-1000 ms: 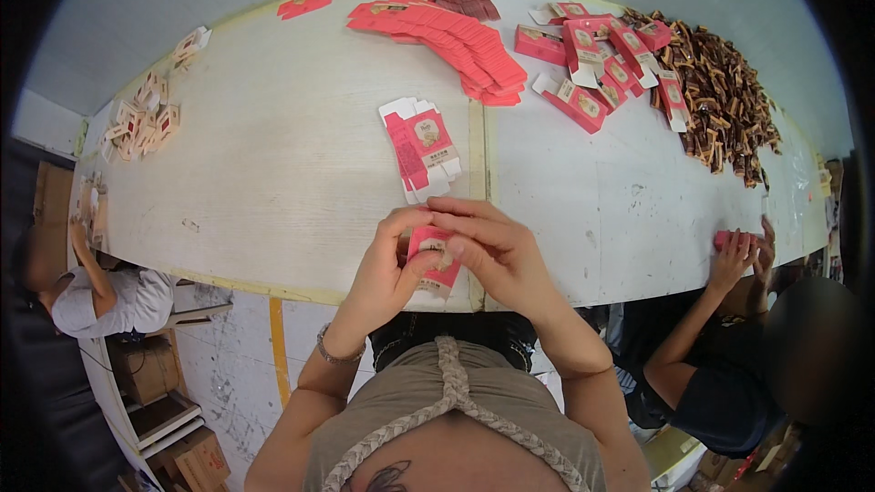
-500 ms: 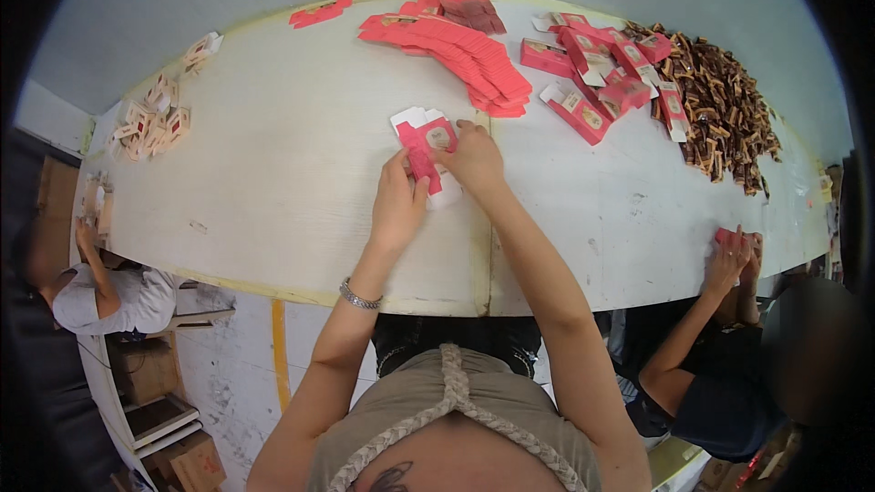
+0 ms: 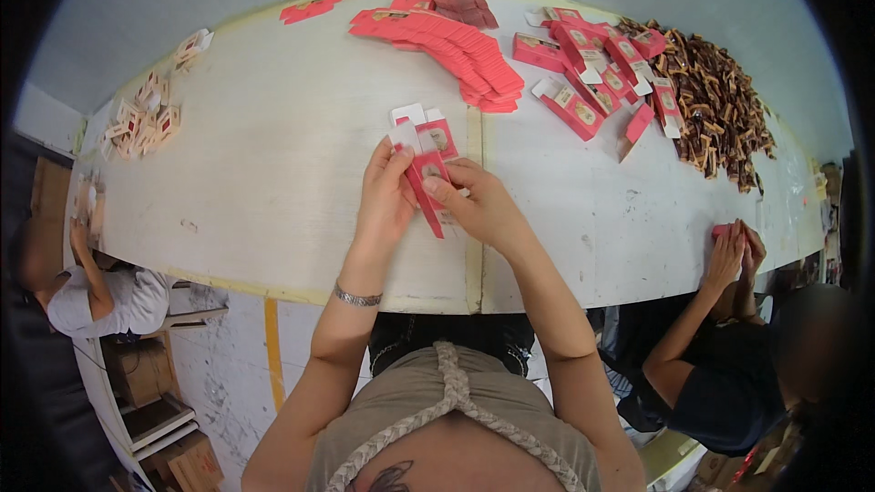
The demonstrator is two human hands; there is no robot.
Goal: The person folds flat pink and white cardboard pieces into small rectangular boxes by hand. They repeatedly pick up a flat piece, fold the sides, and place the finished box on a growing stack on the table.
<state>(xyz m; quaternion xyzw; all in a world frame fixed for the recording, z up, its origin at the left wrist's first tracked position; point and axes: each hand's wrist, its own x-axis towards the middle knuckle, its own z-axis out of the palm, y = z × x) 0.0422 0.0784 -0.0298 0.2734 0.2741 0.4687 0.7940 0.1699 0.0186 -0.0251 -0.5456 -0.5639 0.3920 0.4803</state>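
Observation:
A red and white folding carton (image 3: 422, 168) is held in both my hands, slanting toward me, with a white flap at its far end. My left hand (image 3: 385, 187) pinches its left side near that flap. On the other side, my right hand (image 3: 480, 206) grips the carton with the thumb across its front. Just beyond my fingers lies another red carton (image 3: 441, 138) with white flaps, partly covered by the held one.
Flat red carton blanks (image 3: 447, 46) fan across the table's far middle. Made-up red boxes (image 3: 570, 109) pile beside brown-wrapped pieces (image 3: 711, 100) at the right. Cream boxes (image 3: 141, 118) sit far left. Co-workers work at both sides; the right one's hands (image 3: 729, 255) hold something red.
My hands have drawn the held carton slightly toward me, and its form has opened from a flatter strip. A blurred red box at the right pile has come to rest nearer me.

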